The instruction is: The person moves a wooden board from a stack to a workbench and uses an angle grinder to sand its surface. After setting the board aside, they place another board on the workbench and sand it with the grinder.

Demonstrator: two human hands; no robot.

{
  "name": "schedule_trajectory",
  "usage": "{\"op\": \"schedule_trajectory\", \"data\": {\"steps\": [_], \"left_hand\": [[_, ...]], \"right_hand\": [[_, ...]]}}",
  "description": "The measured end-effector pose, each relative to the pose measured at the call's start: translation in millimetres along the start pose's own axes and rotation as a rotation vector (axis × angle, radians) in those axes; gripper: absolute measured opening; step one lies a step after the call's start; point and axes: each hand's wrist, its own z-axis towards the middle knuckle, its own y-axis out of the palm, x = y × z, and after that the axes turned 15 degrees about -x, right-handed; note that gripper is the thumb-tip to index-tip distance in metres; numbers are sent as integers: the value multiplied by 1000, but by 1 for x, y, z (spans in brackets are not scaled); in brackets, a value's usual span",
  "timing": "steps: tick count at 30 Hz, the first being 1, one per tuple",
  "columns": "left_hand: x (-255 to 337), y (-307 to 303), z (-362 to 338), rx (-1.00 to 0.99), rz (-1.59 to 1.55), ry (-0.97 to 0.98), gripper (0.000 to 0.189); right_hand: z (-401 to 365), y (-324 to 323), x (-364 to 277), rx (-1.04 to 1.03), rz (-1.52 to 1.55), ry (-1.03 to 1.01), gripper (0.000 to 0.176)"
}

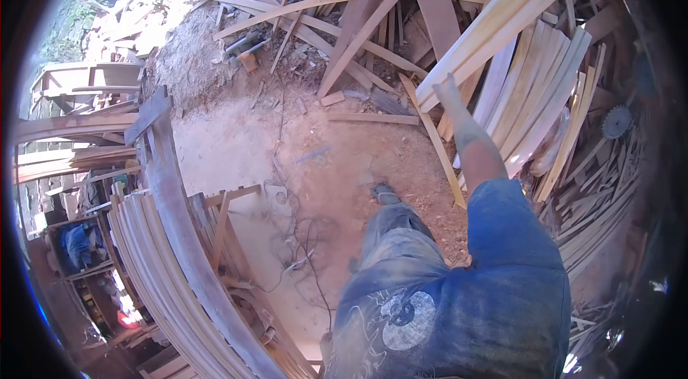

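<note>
View: head camera, looking down over a blue dusty shirt and trousers
Right hand: the right hand [446, 87] is stretched forward at arm's length and lies against the lower end of the long pale wooden planks [502, 17]; the fingers are blurred, so I cannot tell whether they are closed around the wood
Left hand: out of the picture
Planks: they slant up to the right, lying over the leaning stack of thin pale slats [541, 92]
Floor: bare reddish dirt floor [229, 146] with a thin black cable [309, 235] lying loose by the person's shoe [384, 194]
Behind: heap of dark scrap boards [344, 17] crossing each other
Left: curved bundle of grey-brown strips [154, 264] on edge
Right edge: round toothed saw blade [616, 121] among offcuts
</note>
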Motion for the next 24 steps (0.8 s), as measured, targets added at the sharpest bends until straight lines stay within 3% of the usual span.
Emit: {"op": "schedule_trajectory", "data": {"steps": [2,4,5,7,8,9,10,13,15,19,21,24], "left_hand": [[-16,7,4,-58,45,-18,30],[-31,9,8,-91,98,-5,32],[-38,10,7,-99,123,4,33],[-50,19,2,-62,134,24,35],[-58,25,-2,-20,116,18,36],[-53,33,-7,97,-155,-37,34],[-73,37,-2,188,-159,-85,32],[-105,35,-24,486,-367,-5,24],[-165,34,-22,633,-425,-44,21],[-236,18,-46,881,-585,-205,26],[-293,26,-43,893,-663,-241,33],[-349,29,-59,564,-774,-311,37]], "right_hand": [[-74,59,-13,-264,96,-224,84],[-174,65,-54,-671,29,-138,83],[-155,143,20,-604,-152,-416,83],[-204,157,19,-844,-264,-371,85],[-222,158,2,-968,-389,-212,84],[-228,167,6,-1071,-371,-83,84],[-230,175,14,-1103,-395,-119,84],[-218,184,18,-1183,-292,27,77],[-224,179,-8,-1144,-327,39,55],[-259,219,-66,-1215,-326,-36,45],[-368,234,-114,-1299,-332,-140,40],[-536,307,-140,-1595,-328,-301,36]]}}
